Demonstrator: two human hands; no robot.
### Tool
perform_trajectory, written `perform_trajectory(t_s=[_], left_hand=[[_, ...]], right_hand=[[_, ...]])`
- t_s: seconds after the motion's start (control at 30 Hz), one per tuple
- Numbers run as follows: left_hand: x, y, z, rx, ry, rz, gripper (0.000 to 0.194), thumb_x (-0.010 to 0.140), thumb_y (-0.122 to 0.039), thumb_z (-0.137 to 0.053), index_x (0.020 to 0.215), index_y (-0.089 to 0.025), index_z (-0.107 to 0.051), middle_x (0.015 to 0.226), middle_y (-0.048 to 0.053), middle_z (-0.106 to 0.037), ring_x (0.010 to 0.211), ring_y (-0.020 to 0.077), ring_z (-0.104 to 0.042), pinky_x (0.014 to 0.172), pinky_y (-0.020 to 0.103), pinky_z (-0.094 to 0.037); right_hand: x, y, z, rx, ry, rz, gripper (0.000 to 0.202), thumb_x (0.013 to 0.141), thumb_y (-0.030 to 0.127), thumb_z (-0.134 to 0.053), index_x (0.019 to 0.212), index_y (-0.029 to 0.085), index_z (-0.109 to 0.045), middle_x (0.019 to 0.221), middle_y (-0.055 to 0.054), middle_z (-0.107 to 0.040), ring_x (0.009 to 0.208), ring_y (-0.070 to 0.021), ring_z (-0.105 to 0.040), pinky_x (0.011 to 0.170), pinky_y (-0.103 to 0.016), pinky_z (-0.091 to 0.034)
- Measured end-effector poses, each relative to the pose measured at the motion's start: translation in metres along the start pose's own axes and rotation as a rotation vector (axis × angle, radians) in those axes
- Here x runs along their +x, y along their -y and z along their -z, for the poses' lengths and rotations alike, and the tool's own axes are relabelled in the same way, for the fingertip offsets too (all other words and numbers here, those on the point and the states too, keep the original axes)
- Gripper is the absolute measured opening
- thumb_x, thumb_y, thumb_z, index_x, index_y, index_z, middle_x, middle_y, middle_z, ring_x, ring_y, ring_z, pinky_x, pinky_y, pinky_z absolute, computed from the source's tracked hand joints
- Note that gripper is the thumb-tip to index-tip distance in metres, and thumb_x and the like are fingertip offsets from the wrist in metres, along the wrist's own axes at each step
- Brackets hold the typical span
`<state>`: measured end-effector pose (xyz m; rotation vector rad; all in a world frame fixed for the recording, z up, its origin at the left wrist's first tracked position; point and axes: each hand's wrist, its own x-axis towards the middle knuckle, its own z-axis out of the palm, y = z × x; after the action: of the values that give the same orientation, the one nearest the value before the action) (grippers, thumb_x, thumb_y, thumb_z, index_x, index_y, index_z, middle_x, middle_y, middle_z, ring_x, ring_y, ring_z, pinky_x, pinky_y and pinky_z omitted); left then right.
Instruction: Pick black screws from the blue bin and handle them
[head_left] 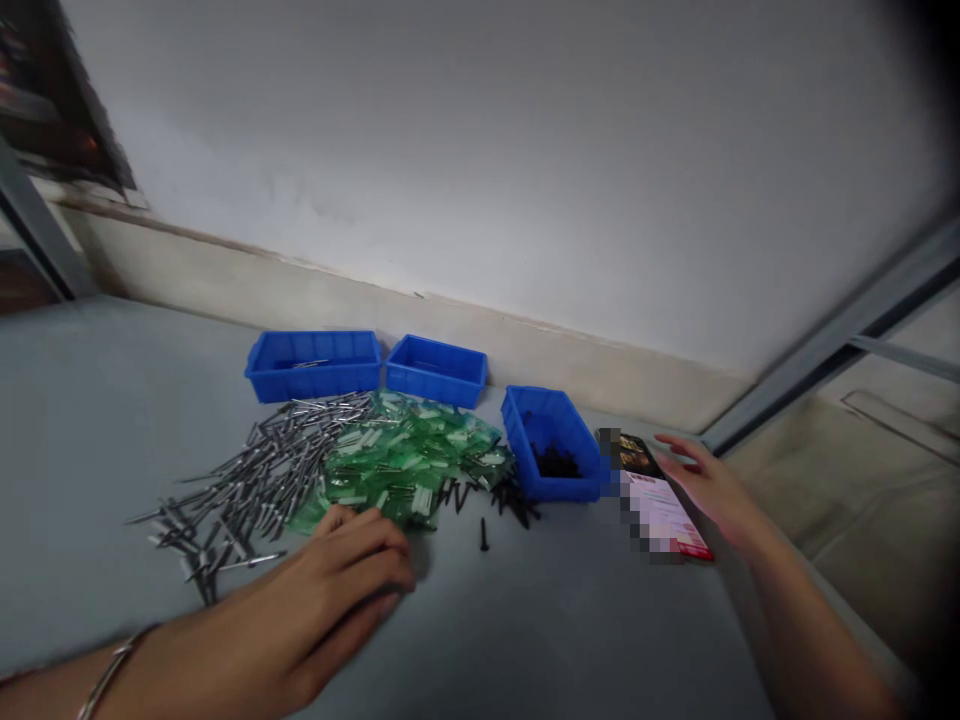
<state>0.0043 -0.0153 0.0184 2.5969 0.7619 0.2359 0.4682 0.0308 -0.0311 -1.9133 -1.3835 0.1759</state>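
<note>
My left hand (352, 590) rests at the near edge of a heap of green packets (416, 450), its fingers curled together; whether anything is inside them is hidden. To its left lies a spread of silver metal pins (262, 480). My right hand (705, 485) is at the right side of a phone (660, 505) with a lit screen, partly blurred out, its fingers apart and nothing held in them. Black screws (514, 498) lie right of the packets, and one single screw (484, 535) stands apart, nearer to me.
Three blue bins line the wall side: the left bin (315, 385) holds a few pins, the middle bin (436, 372) is beside it, and the right bin (559, 480) holds black screws. Metal frame bars (832, 350) rise at the right.
</note>
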Motion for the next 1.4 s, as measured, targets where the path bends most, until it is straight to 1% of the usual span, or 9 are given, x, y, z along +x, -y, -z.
perform_trajectory(t_s=[0.2, 0.33, 0.47, 0.6, 0.77, 0.9, 1.03, 1.13, 1.4], left_hand=[[0.0, -0.002, 0.002, -0.05, 0.013, 0.005, 0.023, 0.092, -0.014, -0.035, 0.106, -0.026, -0.049, 0.101, 0.001, -0.052, 0.095, 0.0154, -0.049, 0.098, 0.033, -0.027], [0.001, -0.004, 0.002, -0.057, 0.006, 0.007, 0.02, 0.091, -0.014, -0.036, 0.102, -0.024, -0.051, 0.097, 0.001, -0.053, 0.091, 0.0157, -0.05, 0.095, 0.033, -0.03], [0.001, -0.003, 0.001, -0.078, -0.036, -0.014, 0.02, 0.09, -0.013, -0.038, 0.101, -0.023, -0.052, 0.096, 0.002, -0.054, 0.09, 0.0158, -0.051, 0.094, 0.033, -0.032], [0.0, -0.002, 0.0, -0.078, -0.039, -0.018, 0.021, 0.09, -0.013, -0.039, 0.103, -0.023, -0.052, 0.097, 0.002, -0.054, 0.091, 0.0158, -0.051, 0.095, 0.032, -0.033], [0.0, -0.003, 0.0, -0.056, 0.002, -0.009, 0.022, 0.091, -0.013, -0.036, 0.105, -0.024, -0.05, 0.098, 0.002, -0.053, 0.093, 0.016, -0.05, 0.095, 0.033, -0.031], [0.0, -0.003, 0.001, -0.09, -0.025, -0.022, 0.021, 0.091, -0.013, -0.038, 0.102, -0.023, -0.052, 0.094, 0.002, -0.055, 0.089, 0.0154, -0.051, 0.095, 0.032, -0.032], [0.0, -0.002, 0.002, -0.092, -0.042, -0.013, 0.022, 0.09, -0.013, -0.04, 0.103, -0.024, -0.053, 0.095, 0.001, -0.055, 0.09, 0.0154, -0.052, 0.097, 0.033, -0.031], [0.001, -0.003, 0.002, -0.091, -0.02, -0.011, 0.021, 0.09, -0.013, -0.039, 0.103, -0.024, -0.052, 0.094, 0.001, -0.055, 0.09, 0.0155, -0.052, 0.097, 0.034, -0.03], [-0.001, -0.001, -0.003, -0.096, 0.004, 0.0, 0.025, 0.091, -0.014, -0.037, 0.109, -0.027, -0.049, 0.097, 0.001, -0.053, 0.093, 0.0155, -0.051, 0.102, 0.037, -0.025]], right_hand=[[0.002, -0.006, 0.002, 0.06, -0.003, -0.039, 0.035, 0.069, 0.043, -0.047, 0.092, 0.022, -0.065, 0.091, -0.007, -0.067, 0.083, -0.0259, -0.06, 0.069, -0.037, -0.046], [0.003, -0.009, 0.002, 0.05, 0.016, -0.053, 0.038, 0.065, 0.045, -0.049, 0.09, 0.022, -0.066, 0.089, -0.007, -0.067, 0.079, -0.0271, -0.06, 0.067, -0.039, -0.047], [0.004, -0.01, 0.002, 0.083, -0.003, -0.053, 0.041, 0.06, 0.047, -0.053, 0.09, 0.021, -0.064, 0.093, -0.008, -0.065, 0.084, -0.0288, -0.059, 0.074, -0.042, -0.046], [0.001, -0.001, 0.004, 0.292, -0.119, -0.068, 0.037, 0.062, 0.04, -0.054, 0.094, 0.022, -0.058, 0.095, -0.009, -0.063, 0.085, -0.0267, -0.061, 0.081, -0.042, -0.044], [-0.006, 0.017, 0.005, 0.5, -0.1, -0.133, 0.033, 0.061, 0.031, -0.056, 0.093, 0.025, -0.053, 0.095, -0.007, -0.063, 0.081, -0.0248, -0.064, 0.086, -0.042, -0.043], [-0.006, 0.021, 0.005, 0.539, -0.094, -0.175, 0.03, 0.06, 0.027, -0.056, 0.09, 0.026, -0.053, 0.091, -0.006, -0.064, 0.082, -0.0261, -0.064, 0.087, -0.043, -0.043], [-0.005, 0.019, 0.003, 0.459, -0.091, -0.153, 0.029, 0.065, 0.035, -0.054, 0.092, 0.025, -0.053, 0.091, -0.007, -0.064, 0.087, -0.0275, -0.063, 0.088, -0.044, -0.043], [-0.004, 0.019, 0.001, 0.341, -0.073, -0.085, 0.031, 0.07, 0.043, -0.05, 0.094, 0.024, -0.053, 0.092, -0.009, -0.064, 0.094, -0.0284, -0.06, 0.089, -0.045, -0.042], [-0.001, 0.016, -0.008, 0.046, -0.036, 0.115, 0.036, 0.079, 0.04, -0.037, 0.106, 0.02, -0.05, 0.098, -0.012, -0.064, 0.096, -0.026, -0.058, 0.086, -0.042, -0.043]])
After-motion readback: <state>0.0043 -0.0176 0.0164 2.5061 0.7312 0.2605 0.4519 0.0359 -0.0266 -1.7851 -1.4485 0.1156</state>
